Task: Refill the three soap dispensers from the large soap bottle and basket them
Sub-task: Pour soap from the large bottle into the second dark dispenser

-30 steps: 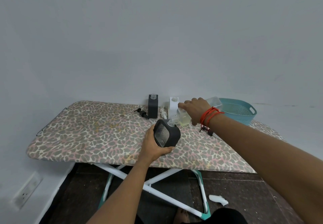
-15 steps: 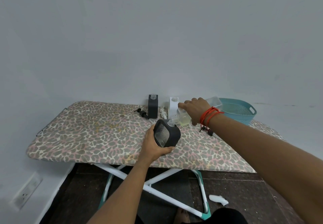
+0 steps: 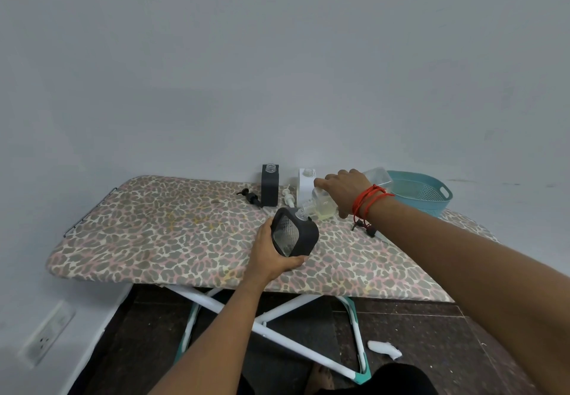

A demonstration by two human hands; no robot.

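My left hand (image 3: 271, 255) grips a dark grey dispenser (image 3: 294, 235) with a clear window, tilted on the leopard-print ironing board (image 3: 160, 234). My right hand (image 3: 345, 192) holds the large clear soap bottle (image 3: 327, 208) tipped over, its neck at the dispenser's open mouth; yellowish soap sits in it. A second dark dispenser (image 3: 270, 184) and a white dispenser (image 3: 305, 186) stand upright with open necks at the back. The teal basket (image 3: 431, 198) sits at the far right.
Loose pump heads lie on the board: a black pump (image 3: 251, 198) left of the dark dispenser, a white pump (image 3: 288, 198) between the two, another black pump (image 3: 365, 226) under my right wrist. A wall is close behind. White scrap (image 3: 384, 350) lies on the floor.
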